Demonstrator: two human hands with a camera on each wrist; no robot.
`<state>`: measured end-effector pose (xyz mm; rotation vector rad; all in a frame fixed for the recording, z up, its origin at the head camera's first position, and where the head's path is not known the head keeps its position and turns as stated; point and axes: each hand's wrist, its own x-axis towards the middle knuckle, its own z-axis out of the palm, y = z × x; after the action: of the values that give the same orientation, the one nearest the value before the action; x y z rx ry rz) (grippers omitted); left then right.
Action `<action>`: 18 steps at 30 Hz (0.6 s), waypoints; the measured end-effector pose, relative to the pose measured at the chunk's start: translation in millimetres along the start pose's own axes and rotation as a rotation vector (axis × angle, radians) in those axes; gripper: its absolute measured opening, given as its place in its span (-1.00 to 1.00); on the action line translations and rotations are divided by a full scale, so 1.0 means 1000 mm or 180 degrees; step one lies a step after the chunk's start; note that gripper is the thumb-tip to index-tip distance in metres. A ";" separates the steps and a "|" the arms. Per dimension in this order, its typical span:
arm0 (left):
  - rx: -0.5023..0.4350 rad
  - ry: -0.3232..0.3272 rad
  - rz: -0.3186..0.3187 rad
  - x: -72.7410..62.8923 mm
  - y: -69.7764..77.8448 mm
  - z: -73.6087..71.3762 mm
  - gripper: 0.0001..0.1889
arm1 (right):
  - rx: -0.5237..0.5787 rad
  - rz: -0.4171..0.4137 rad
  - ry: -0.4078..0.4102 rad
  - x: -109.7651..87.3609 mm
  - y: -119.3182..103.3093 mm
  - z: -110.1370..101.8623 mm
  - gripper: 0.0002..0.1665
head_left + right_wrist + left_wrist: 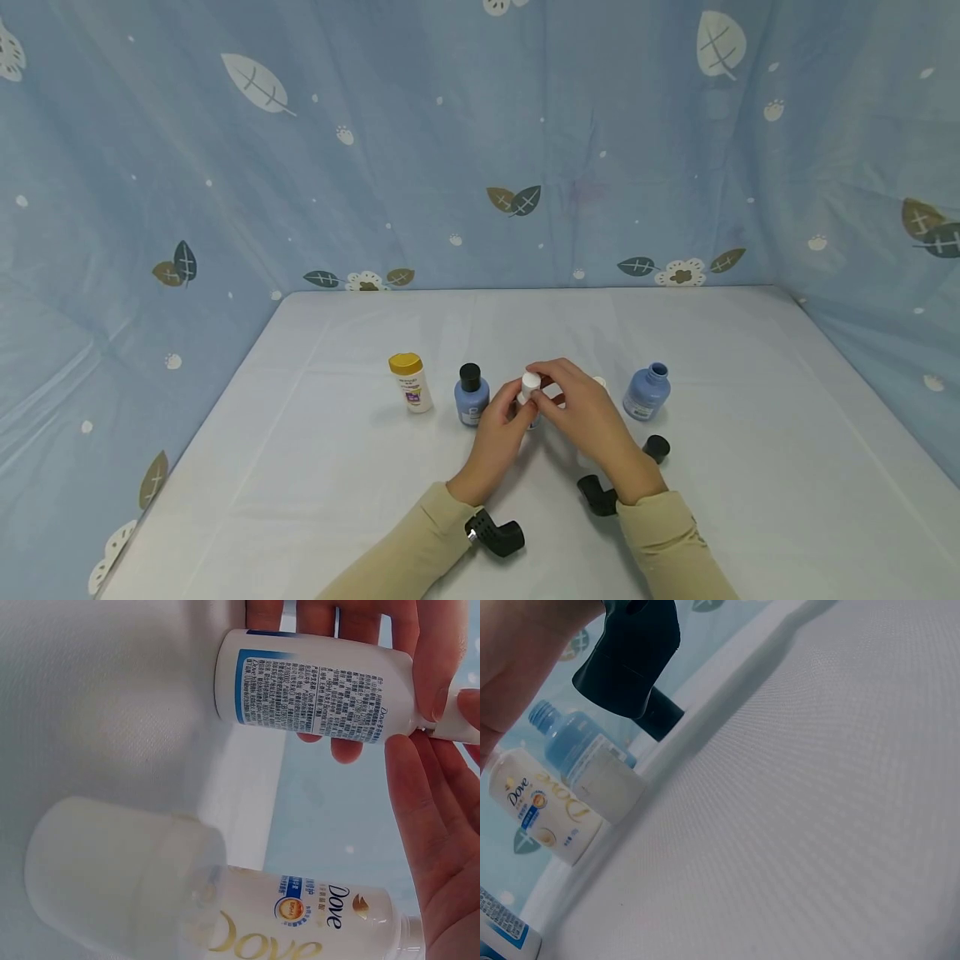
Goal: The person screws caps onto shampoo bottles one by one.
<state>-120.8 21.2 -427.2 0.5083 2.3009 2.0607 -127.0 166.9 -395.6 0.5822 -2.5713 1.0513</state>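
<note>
My left hand [495,437] grips a small white Dove bottle [322,686] with a blue band, its fingers wrapped around the body. At the bottle's neck, my right hand [588,412] pinches a white cap [531,382] between thumb and fingers. The right wrist view shows part of the narrow neck between cap [452,720] and bottle. Just left of the hands stands a blue bottle [472,400] with a black cap. Another Dove bottle [544,802], with gold lettering, is mostly hidden behind my right hand in the head view.
To the right stands an uncapped blue bottle [647,393], with a black cap [657,448] nearer me. A translucent white cup-like piece [112,877] sits under my right forearm. At left is a white bottle with yellow lid [410,383]. Black camera mounts [497,535] jut from both wrists.
</note>
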 end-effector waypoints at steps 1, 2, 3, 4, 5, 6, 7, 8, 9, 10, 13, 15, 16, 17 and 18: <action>0.0006 0.0002 0.0009 0.000 0.000 0.000 -0.70 | 0.0008 -0.0008 0.0001 0.000 0.000 0.000 -0.62; 0.0011 0.0005 0.0018 0.000 0.000 0.000 -0.70 | 0.0013 -0.0013 0.0000 0.000 0.000 0.000 -0.61; 0.0022 0.0010 0.0027 0.000 -0.001 0.000 -0.70 | 0.0012 -0.0022 -0.0002 0.000 0.000 0.001 -0.61; 0.0025 0.0014 0.0036 0.000 -0.001 0.000 -0.71 | 0.0020 -0.0025 -0.0004 -0.001 0.000 0.001 -0.61; 0.0024 0.0013 0.0038 0.000 -0.001 0.000 -0.71 | 0.0022 -0.0026 -0.0008 -0.001 0.000 0.001 -0.60; 0.0028 0.0012 0.0043 0.000 -0.002 0.000 -0.71 | 0.0027 -0.0026 -0.0010 -0.001 0.001 0.001 -0.61; 0.0027 0.0012 0.0047 0.000 -0.002 0.000 -0.71 | 0.0033 -0.0024 -0.0012 -0.001 0.001 0.001 -0.61; 0.0023 0.0009 0.0051 0.000 -0.002 0.000 -0.71 | 0.0033 -0.0016 -0.0014 -0.001 0.001 0.001 -0.62; 0.0028 0.0007 0.0053 0.000 -0.003 0.000 -0.71 | 0.0031 -0.0009 -0.0012 -0.001 0.001 0.001 -0.62; 0.0031 0.0005 0.0055 0.000 -0.003 0.000 -0.71 | 0.0031 0.0003 -0.0009 -0.001 0.001 0.001 -0.63; 0.0058 0.0011 0.0064 0.001 -0.003 0.000 -0.71 | 0.0018 0.0028 0.0008 -0.001 0.000 0.002 -0.64; 0.0063 0.0016 0.0058 0.001 -0.003 0.000 -0.71 | 0.0007 0.0045 0.0020 -0.001 0.000 0.002 -0.65; 0.0059 0.0020 0.0056 0.001 -0.003 0.000 -0.71 | 0.0000 0.0049 0.0028 0.000 0.000 0.002 -0.65; 0.0058 0.0024 0.0053 0.001 -0.003 0.000 -0.71 | -0.0006 0.0054 0.0036 0.000 0.000 0.002 -0.65; 0.0060 0.0025 0.0051 0.001 -0.002 0.000 -0.71 | -0.0016 0.0061 0.0044 0.000 0.000 0.002 -0.66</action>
<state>-122.2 21.5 -429.2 0.5219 2.3305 2.0537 -127.3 165.4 -396.2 0.5481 -2.5719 1.0511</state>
